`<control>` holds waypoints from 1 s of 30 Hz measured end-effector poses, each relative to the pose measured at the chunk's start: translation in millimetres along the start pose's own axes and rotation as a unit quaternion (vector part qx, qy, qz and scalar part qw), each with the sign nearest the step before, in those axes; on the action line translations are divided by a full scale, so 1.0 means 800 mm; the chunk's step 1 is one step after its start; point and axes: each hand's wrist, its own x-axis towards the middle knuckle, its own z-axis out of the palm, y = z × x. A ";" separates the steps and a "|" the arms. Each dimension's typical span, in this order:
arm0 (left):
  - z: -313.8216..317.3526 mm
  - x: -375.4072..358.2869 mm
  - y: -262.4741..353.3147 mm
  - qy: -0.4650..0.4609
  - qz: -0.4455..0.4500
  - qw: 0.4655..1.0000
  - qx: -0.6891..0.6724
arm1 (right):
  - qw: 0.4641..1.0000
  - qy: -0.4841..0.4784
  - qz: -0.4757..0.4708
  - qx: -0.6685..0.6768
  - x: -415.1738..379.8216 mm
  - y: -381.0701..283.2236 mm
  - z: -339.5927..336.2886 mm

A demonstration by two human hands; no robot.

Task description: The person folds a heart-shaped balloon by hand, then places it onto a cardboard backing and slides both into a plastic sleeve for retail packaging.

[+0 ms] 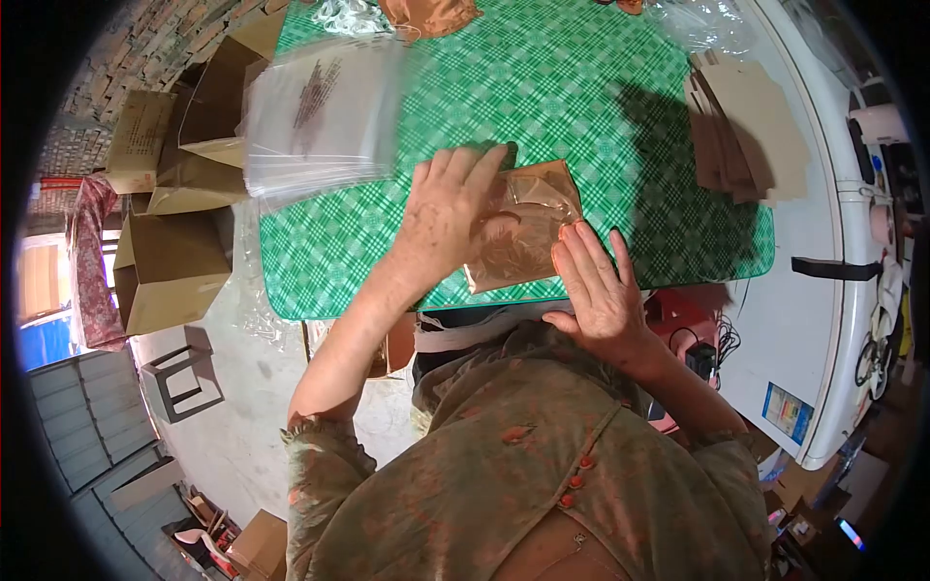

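An orange-brown item in clear plastic (pixel 528 237) lies flat near the front edge of the green checked tabletop (pixel 513 97). On its left side rests my left hand (pixel 450 198), its fingers pointing away from me; what lies under the palm is hidden. My right hand (pixel 596 286) lies on the right edge of the package with fingers stretched out and thumb apart. Left of my left hand is a stack of clear plastic bags (pixel 325 111) with dark print.
Flat beige cardboard pieces (pixel 746 126) lie at the table's right. Orange-brown fabric (pixel 431 15) and white material (pixel 349 17) sit at the far edge. Open cardboard boxes (pixel 179 257) stand left of the table, with a grey stool frame (pixel 182 378) below. A white appliance (pixel 814 290) stands right.
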 end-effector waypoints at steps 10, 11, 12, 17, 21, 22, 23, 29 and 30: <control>-0.033 0.072 -0.022 -0.238 -0.056 0.965 -0.092 | 1.000 -0.006 0.004 -0.012 -0.002 -0.002 -0.002; -0.040 0.076 -0.017 -0.273 -0.080 0.952 -0.116 | 1.000 -0.009 0.005 -0.014 -0.003 -0.002 -0.001; -0.040 0.078 -0.017 -0.285 -0.090 0.946 -0.127 | 1.000 -0.011 0.006 -0.016 -0.004 -0.001 0.001; -0.033 0.074 -0.012 -0.306 -0.123 0.924 -0.191 | 1.000 -0.013 0.006 -0.025 -0.006 0.000 0.004; -0.031 0.074 -0.011 -0.309 -0.119 0.923 -0.193 | 1.000 -0.015 0.004 -0.026 -0.005 0.000 0.005; -0.034 0.074 -0.008 -0.309 -0.118 0.921 -0.208 | 0.999 -0.015 0.003 -0.027 -0.005 0.001 0.006; -0.037 0.074 -0.006 -0.309 -0.116 0.917 -0.222 | 1.000 -0.013 0.002 -0.024 -0.006 0.002 0.006; -0.029 0.064 -0.014 -0.321 -0.151 0.901 -0.248 | 0.998 0.007 0.006 0.068 -0.011 0.005 0.000; -0.030 0.062 -0.011 -0.323 -0.165 0.901 -0.238 | 0.996 0.030 -0.001 0.084 -0.009 0.012 -0.009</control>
